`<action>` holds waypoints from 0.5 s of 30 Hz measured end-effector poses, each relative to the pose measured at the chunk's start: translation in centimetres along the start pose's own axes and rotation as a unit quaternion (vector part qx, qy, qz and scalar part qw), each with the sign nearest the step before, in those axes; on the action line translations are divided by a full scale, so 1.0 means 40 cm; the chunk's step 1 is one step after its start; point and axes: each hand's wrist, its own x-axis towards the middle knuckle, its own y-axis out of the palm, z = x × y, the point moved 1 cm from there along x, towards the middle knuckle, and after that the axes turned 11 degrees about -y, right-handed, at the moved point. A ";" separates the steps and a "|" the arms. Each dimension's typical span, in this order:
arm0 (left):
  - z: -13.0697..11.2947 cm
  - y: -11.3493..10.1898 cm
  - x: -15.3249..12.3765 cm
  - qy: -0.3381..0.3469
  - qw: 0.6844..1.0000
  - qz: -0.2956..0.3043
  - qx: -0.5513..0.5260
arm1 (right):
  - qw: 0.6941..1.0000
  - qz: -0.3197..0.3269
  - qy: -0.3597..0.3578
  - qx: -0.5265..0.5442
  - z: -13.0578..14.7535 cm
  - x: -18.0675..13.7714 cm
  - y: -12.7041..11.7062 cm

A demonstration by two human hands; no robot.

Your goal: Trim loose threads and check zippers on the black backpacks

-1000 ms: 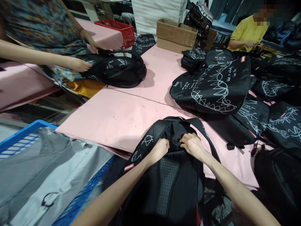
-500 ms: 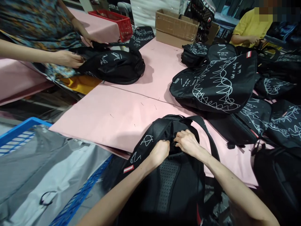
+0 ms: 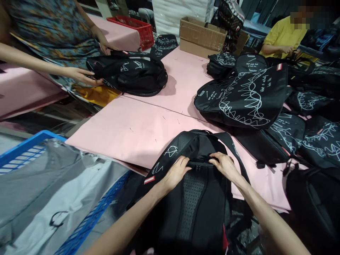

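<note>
A black backpack with white scribble print lies back-side up over the near edge of the pink table, its mesh back panel facing me. My left hand grips the top edge of the backpack on the left, fingers curled over it. My right hand grips the same top edge on the right, beside the shoulder strap.
A blue crate with grey plastic bags sits at lower left. Across the table a person in a patterned top handles another black backpack. Several black backpacks are piled at right. A cardboard box, a red basket and a person in yellow are behind.
My hands have spread apart from the middle of the bag's top to its two sides. The person opposite has shifted their backpack.
</note>
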 end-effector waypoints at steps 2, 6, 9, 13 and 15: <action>-0.002 -0.025 -0.031 0.049 0.998 0.031 0.017 | 0.999 -0.003 0.008 0.042 0.025 -0.036 -0.014; -0.026 -0.085 -0.165 0.088 0.993 0.076 -0.023 | 0.997 -0.003 -0.033 0.072 0.127 -0.148 -0.086; -0.030 -0.098 -0.303 0.077 0.986 0.121 -0.088 | 0.998 -0.006 -0.018 0.062 0.198 -0.253 -0.134; -0.018 -0.077 -0.424 0.042 0.975 0.160 -0.146 | 0.989 0.075 0.087 0.088 0.241 -0.354 -0.117; -0.017 -0.064 -0.447 -0.008 0.971 0.162 -0.176 | 0.983 0.092 0.121 0.100 0.251 -0.380 -0.095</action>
